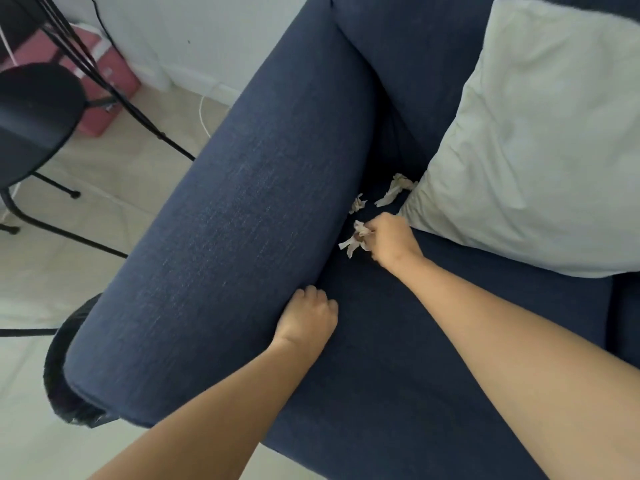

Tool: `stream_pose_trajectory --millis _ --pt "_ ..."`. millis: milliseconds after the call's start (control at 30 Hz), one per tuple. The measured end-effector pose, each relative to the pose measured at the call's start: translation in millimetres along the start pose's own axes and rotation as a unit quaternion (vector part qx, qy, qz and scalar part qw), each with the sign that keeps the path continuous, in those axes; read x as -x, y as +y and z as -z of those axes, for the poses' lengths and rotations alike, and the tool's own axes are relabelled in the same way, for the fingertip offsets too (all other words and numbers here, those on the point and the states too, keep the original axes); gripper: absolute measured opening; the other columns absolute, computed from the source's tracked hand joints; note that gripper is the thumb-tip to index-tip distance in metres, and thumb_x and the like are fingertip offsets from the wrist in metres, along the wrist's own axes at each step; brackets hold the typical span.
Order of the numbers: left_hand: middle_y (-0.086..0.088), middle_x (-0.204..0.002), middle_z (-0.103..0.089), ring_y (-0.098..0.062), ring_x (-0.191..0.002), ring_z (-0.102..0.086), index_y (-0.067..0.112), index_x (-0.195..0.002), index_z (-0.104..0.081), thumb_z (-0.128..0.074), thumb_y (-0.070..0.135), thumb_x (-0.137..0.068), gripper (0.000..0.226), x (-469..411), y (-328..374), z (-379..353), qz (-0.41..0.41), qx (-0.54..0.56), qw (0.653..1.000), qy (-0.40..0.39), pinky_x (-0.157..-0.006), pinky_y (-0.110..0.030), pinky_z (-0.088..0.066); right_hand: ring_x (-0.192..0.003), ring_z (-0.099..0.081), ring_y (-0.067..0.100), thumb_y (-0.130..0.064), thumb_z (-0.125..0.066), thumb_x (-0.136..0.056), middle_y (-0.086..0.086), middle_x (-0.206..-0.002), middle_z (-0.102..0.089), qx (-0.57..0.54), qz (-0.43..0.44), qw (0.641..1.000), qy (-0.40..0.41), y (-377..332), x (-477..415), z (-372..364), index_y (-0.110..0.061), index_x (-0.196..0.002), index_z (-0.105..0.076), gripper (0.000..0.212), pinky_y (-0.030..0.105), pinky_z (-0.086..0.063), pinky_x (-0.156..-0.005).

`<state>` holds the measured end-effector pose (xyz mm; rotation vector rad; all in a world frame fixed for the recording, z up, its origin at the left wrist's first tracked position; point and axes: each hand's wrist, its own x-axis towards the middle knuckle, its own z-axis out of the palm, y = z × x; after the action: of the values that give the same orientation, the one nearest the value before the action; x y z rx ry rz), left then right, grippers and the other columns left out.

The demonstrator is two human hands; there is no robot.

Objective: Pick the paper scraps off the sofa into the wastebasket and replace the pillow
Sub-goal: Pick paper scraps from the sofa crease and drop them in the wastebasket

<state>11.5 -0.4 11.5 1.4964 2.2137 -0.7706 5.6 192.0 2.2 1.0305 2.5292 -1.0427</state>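
I find my right hand (391, 239) pinched on light, crumpled paper scraps (356, 237); left hand (308, 317) curled, holding nothing; bunch the scraps loosely.

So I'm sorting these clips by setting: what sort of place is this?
Most likely a living room in a home. A dark blue sofa with a white pillow fills the view, and a black metal chair stands on a pale tiled floor beside it.

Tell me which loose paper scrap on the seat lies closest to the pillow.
The longer scrap, farthest from the right hand: its far end touches the white pillow corner. The small scrap lies against the armrest instead.
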Motion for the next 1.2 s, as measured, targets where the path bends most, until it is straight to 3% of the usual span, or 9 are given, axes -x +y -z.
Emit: stream_pose_trajectory --millis 267,433,567,633,733,833,967,1033,1200 --pt "-0.008 -0.107 -0.054 -0.023 -0.092 -0.056 0.01 -0.111 -0.05 -0.058 -0.001 -0.087 0.028 69 -53 45 0.026 0.097 0.99 0.096 -0.068 -0.032 -0.038 -0.048 -0.054 0.017 -0.01 -0.062 -0.094 0.003 -0.067 -0.061 -0.036 0.001 0.999 0.007 -58 49 58 -0.01 -0.071 -0.074 0.026 0.022 -0.039 -0.04" --pt "-0.002 -0.079 -0.051 -0.016 -0.062 -0.043 0.017 -0.087 -0.051 -0.085 0.011 -0.066 0.04 125 -111 40 0.084 0.128 0.982 0.112 -0.053 -0.029 -0.032 -0.044 -0.049 0.016 -0.02 -0.066 -0.096 0.004 -0.068 -0.059 -0.042 0.047 0.998 0.0 -134 78 60 -0.002 -0.079 -0.076 0.026 0.02 -0.035 -0.037" --pt "-0.006 -0.101 -0.053 -0.022 -0.089 -0.056 0.013 -0.106 -0.047 -0.055 0.012 -0.096 0.012 170 -156 11 0.15 0.174 0.962 0.147 -0.072 -0.032 -0.046 -0.045 -0.051 0.016 -0.025 -0.065 -0.097 0.003 -0.066 -0.062 -0.034 0.094 0.995 -0.014 -204 107 28 -0.007 -0.078 -0.077 0.029 0.022 -0.038 -0.039" --pt "-0.008 -0.107 -0.054 -0.025 -0.098 -0.058 0.011 -0.112 -0.046 -0.048 0.01 -0.099 0.013 195 -178 -13 0.196 0.183 0.953 0.141 -0.08 -0.033 -0.047 -0.046 -0.05 0.014 -0.025 -0.064 -0.097 0.0 -0.065 -0.062 -0.029 0.113 0.993 -0.029 -239 122 -1 -0.008 -0.079 -0.078 0.028 0.02 -0.037 -0.037" --pt "-0.008 -0.112 -0.055 -0.025 -0.103 -0.058 0.011 -0.116 -0.045 -0.058 0.011 -0.095 0.025 235 -205 -63 0.237 0.206 0.944 0.102 -0.085 -0.032 -0.047 -0.046 -0.05 0.013 -0.02 -0.061 -0.097 0.003 -0.067 -0.063 -0.026 0.151 0.987 -0.056 -284 145 -55 -0.008 -0.079 -0.078 0.028 0.015 -0.036 -0.033" --pt "-0.01 -0.117 -0.055 -0.025 -0.106 -0.057 0.011 -0.124 -0.044 -0.069 0.02 -0.087 0.045 271 -226 -123 0.258 0.255 0.928 0.082 -0.086 -0.033 -0.049 -0.045 -0.051 0.015 -0.018 -0.061 -0.097 0.014 -0.072 -0.068 0.003 0.174 0.982 -0.074 -321 163 -115 0.0 -0.077 -0.073 0.03 0.025 -0.04 -0.042" --pt "-0.008 -0.106 -0.056 -0.022 -0.093 -0.058 0.01 -0.114 -0.048 -0.061 0.016 -0.091 0.027 300 -248 -201 0.319 0.368 0.871 0.07 -0.076 -0.031 -0.05 -0.054 -0.061 0.029 -0.018 -0.06 -0.098 0.022 -0.076 -0.07 0.059 0.187 0.975 -0.102 -355 175 -196 0.003 -0.077 -0.07 0.032 0.044 -0.05 -0.05" --pt "-0.007 -0.097 -0.055 -0.022 -0.083 -0.056 0.01 -0.104 -0.052 -0.049 0.015 -0.098 0.009 302 -256 -236 0.357 0.45 0.815 0.077 -0.073 -0.034 -0.052 -0.063 -0.071 0.028 -0.017 -0.058 -0.1 0.014 -0.079 -0.072 0.086 0.179 0.973 -0.121 -361 179 -233 -0.004 -0.079 -0.072 0.029 0.034 -0.051 -0.044" --pt "-0.007 -0.105 -0.05 -0.024 -0.086 -0.055 0.013 -0.117 -0.059 -0.044 0.016 -0.101 0.022 291 -262 -309 0.389 0.551 0.735 0.075 -0.078 -0.035 -0.052 -0.057 -0.071 0.021 -0.008 -0.054 -0.099 0.009 -0.078 -0.069 0.099 0.123 0.977 -0.141 -353 176 -304 -0.009 -0.075 -0.067 0.028 0.013 -0.035 -0.031"
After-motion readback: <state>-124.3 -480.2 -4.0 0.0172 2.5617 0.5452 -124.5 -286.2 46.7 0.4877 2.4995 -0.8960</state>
